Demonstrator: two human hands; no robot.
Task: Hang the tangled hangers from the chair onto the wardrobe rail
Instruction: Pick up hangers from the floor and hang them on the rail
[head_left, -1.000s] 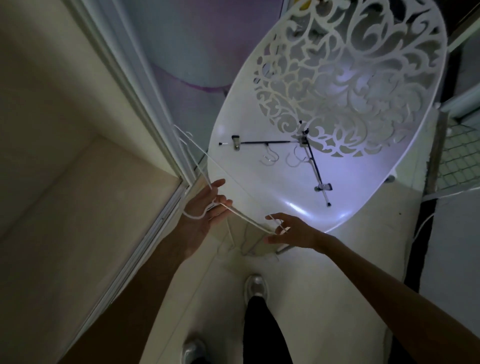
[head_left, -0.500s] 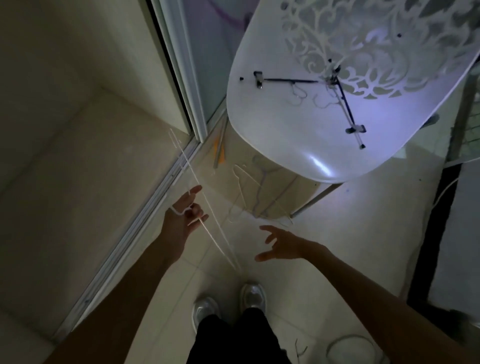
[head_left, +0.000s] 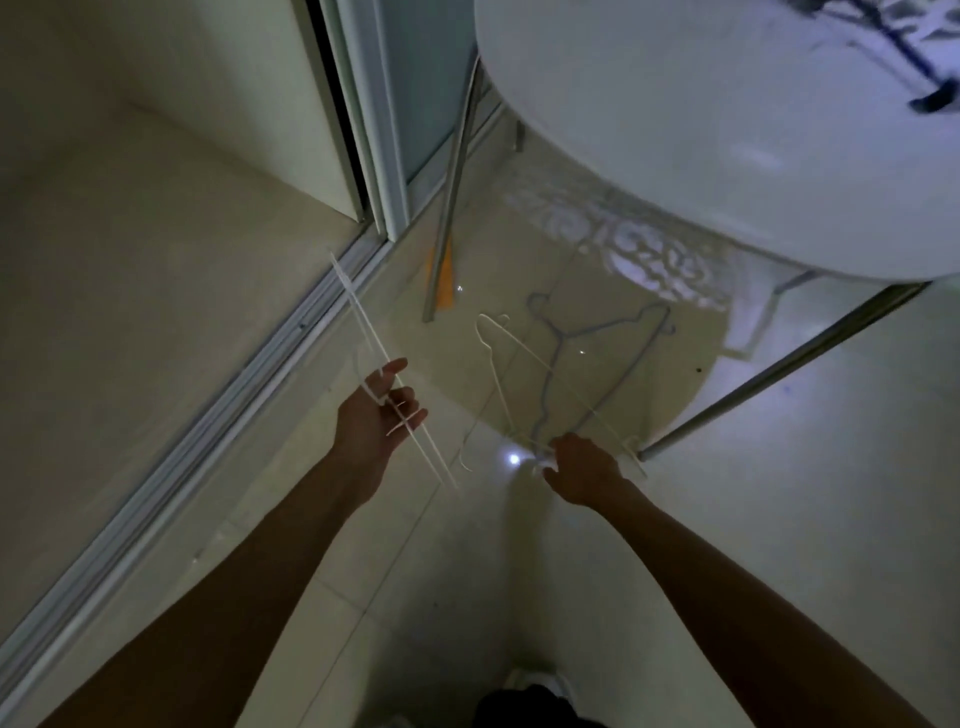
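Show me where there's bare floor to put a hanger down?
The floor is bare between the door track and the left arm, and again right of the right arm. It is crowded under the chair, where hangers lie tangled at the right hand. The left hand holds another hanger.

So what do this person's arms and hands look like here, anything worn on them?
Both forearms are bare as far as the frame shows: no sleeves, gloves, watch or rings visible on the left hand or right hand. Dim light could hide small details.
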